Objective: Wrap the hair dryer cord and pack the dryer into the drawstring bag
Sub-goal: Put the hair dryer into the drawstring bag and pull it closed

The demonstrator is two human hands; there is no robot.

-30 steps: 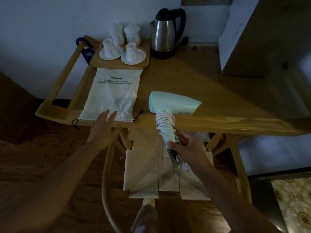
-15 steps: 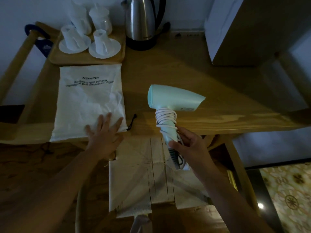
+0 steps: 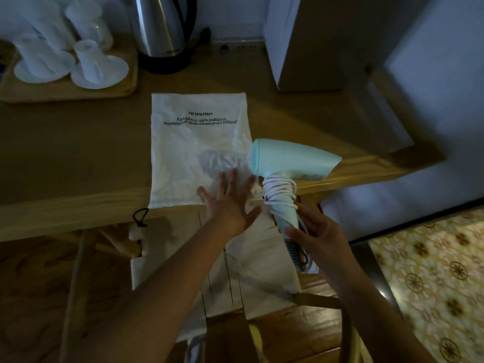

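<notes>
Right hand (image 3: 317, 231): closed around the handle of the hair dryer (image 3: 290, 161) — cord (image 3: 279, 191) already coiled.
Left hand (image 3: 230, 200): spread flat, holding nothing, on the drawstring bag (image 3: 193, 142).
Bag: lies on the table (image 3: 78, 158), mouth at the near edge.
Advice: pinch one layer open first (nozzle enters easier).

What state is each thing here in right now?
Hair dryer: held by its handle.
Cord: coiled round the handle.
Drawstring bag: flat on the table, empty-looking.
Left hand: open, fingers spread on the bag.
Right hand: gripping the dryer.
Kettle: upright on its base.
</notes>
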